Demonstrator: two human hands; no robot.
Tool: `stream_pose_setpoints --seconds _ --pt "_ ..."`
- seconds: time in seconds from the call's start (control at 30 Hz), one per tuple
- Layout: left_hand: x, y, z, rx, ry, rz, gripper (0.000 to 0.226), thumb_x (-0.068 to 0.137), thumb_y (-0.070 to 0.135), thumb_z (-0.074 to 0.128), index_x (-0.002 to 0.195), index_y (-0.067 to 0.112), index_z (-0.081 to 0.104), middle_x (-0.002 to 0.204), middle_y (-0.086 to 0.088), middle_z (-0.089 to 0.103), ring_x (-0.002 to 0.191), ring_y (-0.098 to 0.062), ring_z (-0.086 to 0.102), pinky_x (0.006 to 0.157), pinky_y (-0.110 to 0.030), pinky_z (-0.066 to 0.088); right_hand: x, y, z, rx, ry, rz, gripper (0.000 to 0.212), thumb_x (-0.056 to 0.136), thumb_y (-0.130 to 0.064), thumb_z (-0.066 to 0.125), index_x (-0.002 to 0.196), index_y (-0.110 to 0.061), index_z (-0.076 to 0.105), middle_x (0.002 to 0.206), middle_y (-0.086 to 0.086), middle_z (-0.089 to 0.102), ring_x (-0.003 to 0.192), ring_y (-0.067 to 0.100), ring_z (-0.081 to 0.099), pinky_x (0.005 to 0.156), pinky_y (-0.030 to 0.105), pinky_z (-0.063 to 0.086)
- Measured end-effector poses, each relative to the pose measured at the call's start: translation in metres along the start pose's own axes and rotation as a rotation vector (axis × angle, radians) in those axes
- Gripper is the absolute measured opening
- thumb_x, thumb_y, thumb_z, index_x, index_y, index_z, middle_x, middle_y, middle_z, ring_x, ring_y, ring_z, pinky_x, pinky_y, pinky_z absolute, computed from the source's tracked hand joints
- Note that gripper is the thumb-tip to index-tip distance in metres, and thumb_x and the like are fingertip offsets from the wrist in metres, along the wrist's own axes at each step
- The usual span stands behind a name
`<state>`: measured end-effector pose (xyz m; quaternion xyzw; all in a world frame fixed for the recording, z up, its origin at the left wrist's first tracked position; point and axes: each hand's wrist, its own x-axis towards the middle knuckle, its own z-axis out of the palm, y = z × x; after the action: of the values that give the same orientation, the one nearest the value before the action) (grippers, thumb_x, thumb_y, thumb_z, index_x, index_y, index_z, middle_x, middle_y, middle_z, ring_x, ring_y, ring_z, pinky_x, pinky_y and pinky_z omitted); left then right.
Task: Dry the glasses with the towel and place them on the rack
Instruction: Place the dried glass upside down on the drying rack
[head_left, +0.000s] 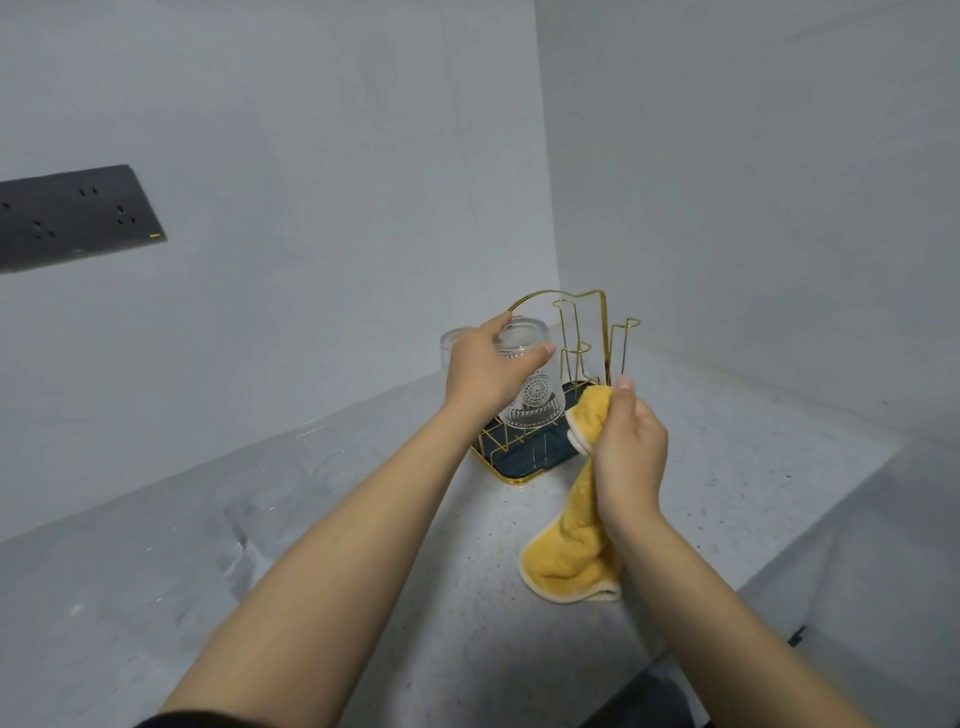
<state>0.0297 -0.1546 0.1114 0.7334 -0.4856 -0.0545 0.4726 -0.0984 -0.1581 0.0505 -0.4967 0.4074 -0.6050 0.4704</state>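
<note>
Head view looks forward and down, close over the counter corner

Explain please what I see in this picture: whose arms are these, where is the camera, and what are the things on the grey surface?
There is no machine here. The two bare arms belong to a person, and the one picture comes from a camera worn on that person's head, looking forward and down.

The left hand holds a clear patterned glass upside down over the rack. The rack is made of thin gold wire with upright prongs and sits on a dark tray, in the corner of the pale speckled counter. A second glass shows partly behind the left hand; whether it is on the rack cannot be seen.

The right hand grips a yellow towel, which hangs down to the counter.

On the wall at the left is a dark socket panel.
</note>
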Motion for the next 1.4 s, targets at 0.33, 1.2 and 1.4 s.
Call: stream_pose_setpoints --seconds 0.33,1.2,1.4 --pt "-0.004 -0.026 0.023 0.114 -0.067 -0.053 0.078 0.079 0.048 0.076 0.145 0.019 0.047 0.149 -0.009 0.046 0.137 -0.025 0.044 0.107 -0.037 0.039 0.009 0.014 -0.002 -0.03 0.002 0.055 0.048 0.098 -0.044 0.033 0.056 -0.02 0.036 0.055 -0.002 0.035 0.053 0.012 0.036 0.053 0.027 0.031" --pt "-0.092 -0.111 -0.095 0.706 -0.058 -0.344 0.085 0.089 0.066 0.05 0.154 0.018 0.025 0.162 -0.015 0.018 0.152 -0.021 0.005 0.116 -0.055 -0.012 -0.075 0.01 0.041 0.073 -0.359 0.339 0.04 0.096 -0.045 0.041 0.1 -0.012 0.064 0.117 0.018 0.061 0.11 0.031 0.058 0.098 0.043 0.046" --pt "-0.087 -0.13 -0.105 0.788 -0.107 -0.348 0.086 0.084 0.069 0.054 0.151 0.021 0.031 0.15 -0.014 0.039 0.149 -0.027 0.016 0.114 -0.061 -0.013 -0.082 0.018 0.051 0.068 -0.404 0.345 0.03 0.094 -0.047 0.043 0.081 -0.026 0.06 0.1 0.005 0.066 0.101 0.022 0.061 0.093 0.036 0.048"
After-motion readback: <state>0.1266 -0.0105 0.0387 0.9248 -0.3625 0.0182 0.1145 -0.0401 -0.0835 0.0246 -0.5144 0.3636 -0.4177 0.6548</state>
